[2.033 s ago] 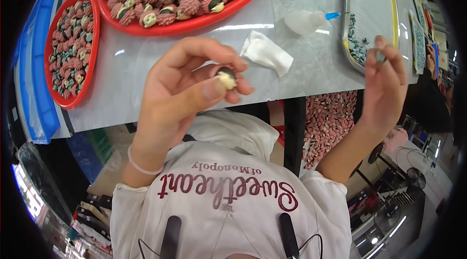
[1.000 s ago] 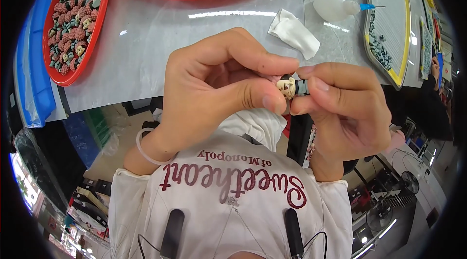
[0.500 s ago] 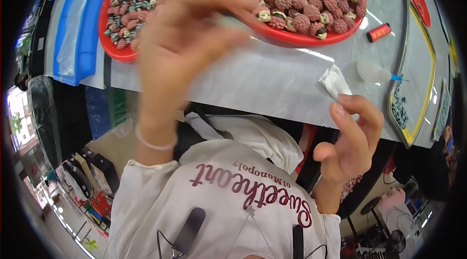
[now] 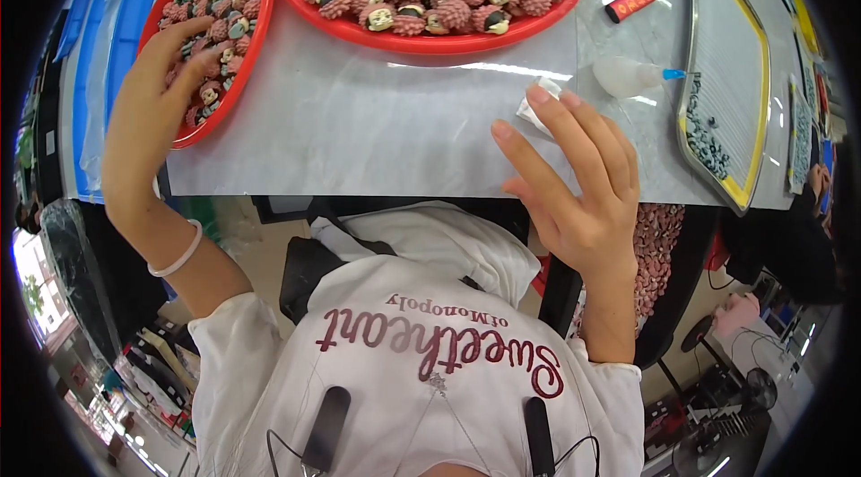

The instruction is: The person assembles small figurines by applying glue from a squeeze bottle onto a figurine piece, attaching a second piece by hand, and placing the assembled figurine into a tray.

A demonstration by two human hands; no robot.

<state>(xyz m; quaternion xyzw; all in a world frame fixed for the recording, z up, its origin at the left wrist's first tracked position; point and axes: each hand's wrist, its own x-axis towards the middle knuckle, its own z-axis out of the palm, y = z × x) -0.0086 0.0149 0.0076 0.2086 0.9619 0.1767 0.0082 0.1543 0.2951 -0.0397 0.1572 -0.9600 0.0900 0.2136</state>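
My left hand (image 4: 148, 118) is over the smaller red basin (image 4: 260, 38) at the left. Its thumb and forefinger are apart among small pink ridged figures (image 4: 215, 91) and grey-blue pieces. No piece shows clearly in its grasp, though the other fingertips are hidden. At the right, my right hand (image 4: 583, 181) is raised near the table's front edge with fingers spread. Its fingertips overlap a crumpled white cloth or tissue (image 4: 531, 111); whether they touch it I cannot tell. Beyond that hand lies a translucent squeeze bottle (image 4: 623, 76) with a blue needle tip.
A larger red basin (image 4: 421, 45) of pink figures, some with cream and black faces, stands at the back. A red-and-black tube (image 4: 631, 3) lies beside it. At the right is a yellow-edged tray (image 4: 740, 56) with dark teal pieces. Blue trays (image 4: 108, 56) line the left.
My left hand has moved left and down from mid-air to the smaller basin. My right hand has shifted left and its fingers have spread. The view has shifted too.
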